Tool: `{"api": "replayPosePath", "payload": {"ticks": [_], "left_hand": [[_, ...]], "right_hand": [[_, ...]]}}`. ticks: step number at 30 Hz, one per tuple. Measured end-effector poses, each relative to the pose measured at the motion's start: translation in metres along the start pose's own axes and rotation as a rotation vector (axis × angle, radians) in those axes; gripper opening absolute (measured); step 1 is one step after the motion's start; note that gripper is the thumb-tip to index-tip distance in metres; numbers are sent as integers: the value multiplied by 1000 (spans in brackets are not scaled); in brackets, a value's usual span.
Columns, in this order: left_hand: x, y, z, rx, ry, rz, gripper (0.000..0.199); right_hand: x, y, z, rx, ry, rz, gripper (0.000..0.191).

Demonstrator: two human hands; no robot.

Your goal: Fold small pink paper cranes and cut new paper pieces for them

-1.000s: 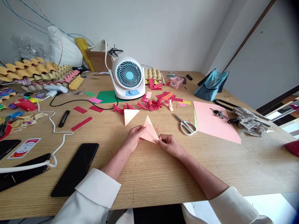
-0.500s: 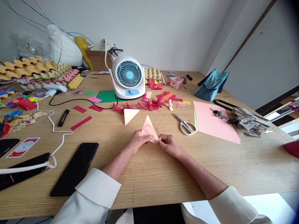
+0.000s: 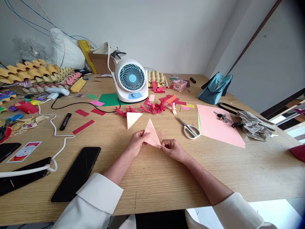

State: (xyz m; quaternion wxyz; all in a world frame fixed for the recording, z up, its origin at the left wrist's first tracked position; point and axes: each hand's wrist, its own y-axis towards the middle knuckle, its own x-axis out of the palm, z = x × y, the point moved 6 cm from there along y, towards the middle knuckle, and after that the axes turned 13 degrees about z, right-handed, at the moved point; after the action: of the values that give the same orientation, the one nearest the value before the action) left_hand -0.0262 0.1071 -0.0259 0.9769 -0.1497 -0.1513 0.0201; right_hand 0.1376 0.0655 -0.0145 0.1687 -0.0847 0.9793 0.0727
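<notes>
A pale pink sheet of paper folded into a triangle (image 3: 152, 135) is held just above the table, its tip pointing away from me. My left hand (image 3: 137, 142) pinches its left side, thumb lying on top and fingers underneath. At its lower right corner, my right hand (image 3: 173, 149) pinches the paper between thumb and curled forefinger. Just beyond lies a second, cream folded paper triangle (image 3: 132, 119). Crumpled red paper strips (image 3: 152, 108) stretch in a row behind it. White-handled scissors (image 3: 190, 129) rest to the right of my hands.
A white fan (image 3: 132, 79) stands at the back middle. Pink paper sheets (image 3: 214, 127) with keys (image 3: 223, 117) on them lie at right, near a blue bag (image 3: 215, 89). On the left are a black phone (image 3: 76, 173), a marker (image 3: 65, 121) and a white cable (image 3: 55, 127).
My left thumb has slid up and left along the folded paper, uncovering more of its lower part. My right hand stays at the lower right corner.
</notes>
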Motion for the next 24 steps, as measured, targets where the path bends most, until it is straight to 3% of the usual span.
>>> {"api": "replayPosePath", "payload": {"ticks": [10,13,15,17,20,24], "left_hand": [[-5,4,3,-27,-130,15,40],[-3,2,1,-67,-114,-12,41],[0,0,-3,-106,-86,-44,41],[4,-5,-6,-139,-46,-90,40],[12,-11,-10,-139,-4,-157,42],[16,-14,-12,-116,29,-219,45]], "right_hand": [[-3,0,0,-61,39,-28,49],[-12,4,1,-93,78,113,41],[-20,4,-1,-189,80,260,24],[-23,1,-8,-335,30,334,28],[-18,-6,-20,-519,-98,310,34],[-17,-11,-31,-596,-132,349,15]]}}
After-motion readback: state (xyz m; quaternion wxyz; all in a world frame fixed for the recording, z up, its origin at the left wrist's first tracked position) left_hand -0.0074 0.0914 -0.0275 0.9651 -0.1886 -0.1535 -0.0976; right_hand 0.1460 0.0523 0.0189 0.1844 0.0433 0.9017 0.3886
